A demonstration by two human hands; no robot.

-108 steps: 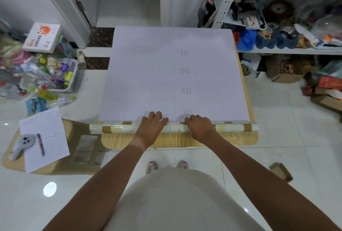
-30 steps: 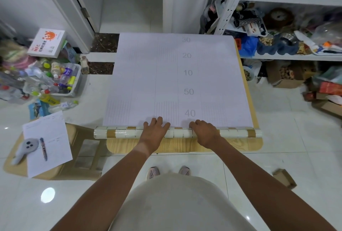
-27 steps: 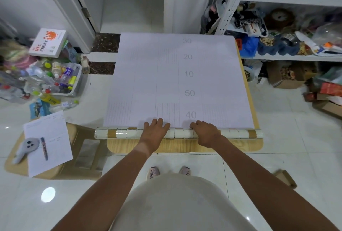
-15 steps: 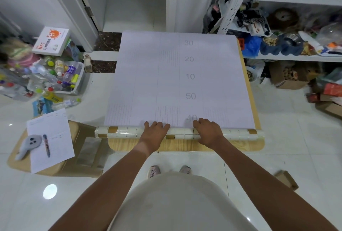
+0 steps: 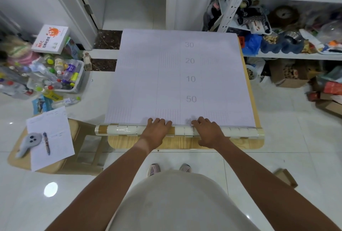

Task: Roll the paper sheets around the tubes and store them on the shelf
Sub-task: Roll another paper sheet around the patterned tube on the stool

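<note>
Under our two hands, the tube (image 5: 125, 130) lies across the near edge of the table (image 5: 185, 142). Our left hand (image 5: 157, 129) and right hand (image 5: 208, 131) rest flat on top of it, fingers fairly straight, not wrapped around. Just past our fingertips the "40" on the sheet (image 5: 177, 75) is now sliding under, and a "30" has come up at the far end. So the roll is growing, but most of the sheet is not yet wound.
</note>
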